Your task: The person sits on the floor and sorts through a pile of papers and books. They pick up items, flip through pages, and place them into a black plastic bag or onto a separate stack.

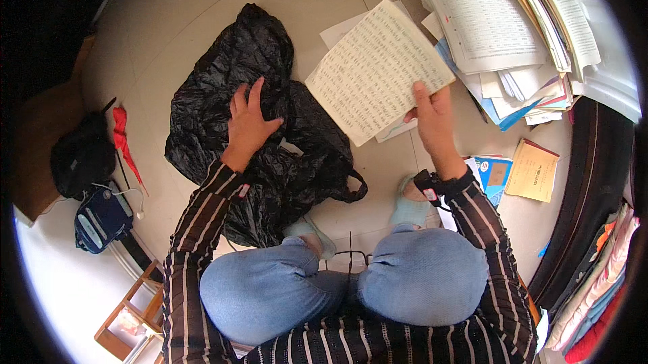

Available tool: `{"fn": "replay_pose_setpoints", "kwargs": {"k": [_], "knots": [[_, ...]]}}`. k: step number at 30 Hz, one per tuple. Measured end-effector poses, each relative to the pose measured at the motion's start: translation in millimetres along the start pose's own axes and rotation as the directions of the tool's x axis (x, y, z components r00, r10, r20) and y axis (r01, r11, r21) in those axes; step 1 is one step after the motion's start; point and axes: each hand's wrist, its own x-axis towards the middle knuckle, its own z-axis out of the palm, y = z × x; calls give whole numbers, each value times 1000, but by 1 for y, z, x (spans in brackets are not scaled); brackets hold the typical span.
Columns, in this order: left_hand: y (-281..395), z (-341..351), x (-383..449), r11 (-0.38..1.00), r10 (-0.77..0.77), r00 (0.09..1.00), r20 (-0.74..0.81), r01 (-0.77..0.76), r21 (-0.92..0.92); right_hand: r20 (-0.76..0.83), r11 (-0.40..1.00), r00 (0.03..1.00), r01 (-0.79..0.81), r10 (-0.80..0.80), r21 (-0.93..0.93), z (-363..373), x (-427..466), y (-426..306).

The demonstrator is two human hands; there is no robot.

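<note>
My right hand (pixel 434 123) grips a notebook (pixel 379 70) by its lower right edge. Its facing page is cream and covered with rows of handwriting. Under and behind it, loose white papers (pixel 338 31) show in part. A large crumpled black plastic bag (pixel 217 85) spreads over the floor, with one loop handle (pixel 358 187) at its right end. Over the bag is my left hand (pixel 249 123), fingers apart and holding nothing; whether it presses on the plastic I cannot tell. A small white scrap (pixel 291 147) lies on the bag near my thumb.
A tall pile of papers (pixel 496 35) stands at the upper right. Below it lie a blue booklet (pixel 493 174) and a yellow booklet (pixel 532 170). At left are a dark blue bag (pixel 104 217), a black bag (pixel 83 156) and a red cloth (pixel 122 136). Folded textiles (pixel 595 293) fill the lower right.
</note>
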Motion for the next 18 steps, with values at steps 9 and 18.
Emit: {"fn": "replay_pose_setpoints", "kwargs": {"k": [9, 18], "knots": [[12, -98, 1, 80, -54, 908, 415, 418, -905, -97, 996, 994, -53, 59, 68, 34, 22, 34], [14, -132, -10, 317, -9, 980, 197, 190, -929, 555, 884, 829, 303, -61, -355, 99, -19, 61]]}}
